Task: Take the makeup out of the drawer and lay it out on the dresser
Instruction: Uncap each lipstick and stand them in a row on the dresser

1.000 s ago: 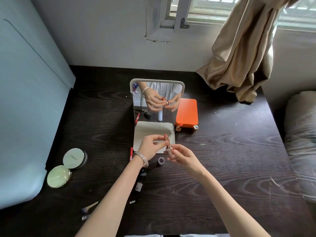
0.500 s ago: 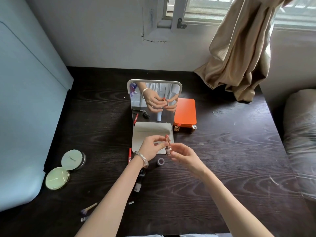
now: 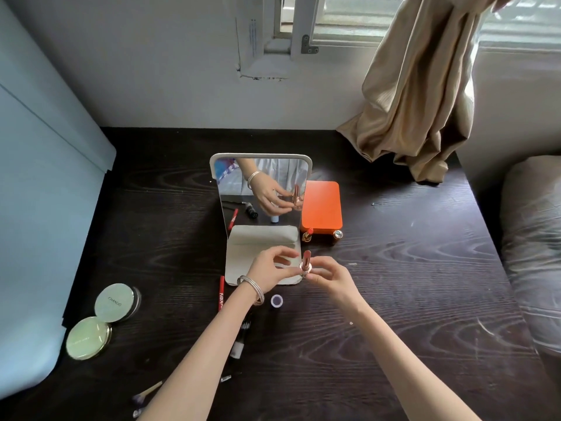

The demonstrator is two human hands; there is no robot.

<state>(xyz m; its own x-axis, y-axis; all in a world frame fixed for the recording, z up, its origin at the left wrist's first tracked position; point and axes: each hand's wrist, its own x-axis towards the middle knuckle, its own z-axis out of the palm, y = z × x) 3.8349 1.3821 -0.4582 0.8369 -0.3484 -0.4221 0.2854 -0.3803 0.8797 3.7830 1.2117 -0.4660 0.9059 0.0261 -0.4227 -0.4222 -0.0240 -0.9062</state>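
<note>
A rose-gold lipstick [image 3: 305, 262] stands upright between my two hands, over the base of a folding mirror [image 3: 263, 189]. My left hand [image 3: 270, 270], with silver bangles on its wrist, touches it from the left with its fingertips. My right hand [image 3: 329, 276] pinches its lower end from the right. On the dark wooden dresser [image 3: 394, 284] lie two pale green compacts [image 3: 103, 317], a red pencil [image 3: 221, 294], a dark tube [image 3: 241, 338] partly under my left forearm and a small lilac cap [image 3: 277, 300]. No drawer is in view.
An orange case [image 3: 321, 208] sits right of the mirror, with another lipstick [image 3: 307, 234] and a small jewelled piece [image 3: 337, 235] at its front. Small brushes [image 3: 148, 393] lie near the front edge. A beige curtain [image 3: 425, 101] hangs at the back right. A light blue cabinet [image 3: 45, 208] bounds the left side.
The lipstick has been turned from tilted to upright, and my hands hold it slightly higher. The other items have not moved.
</note>
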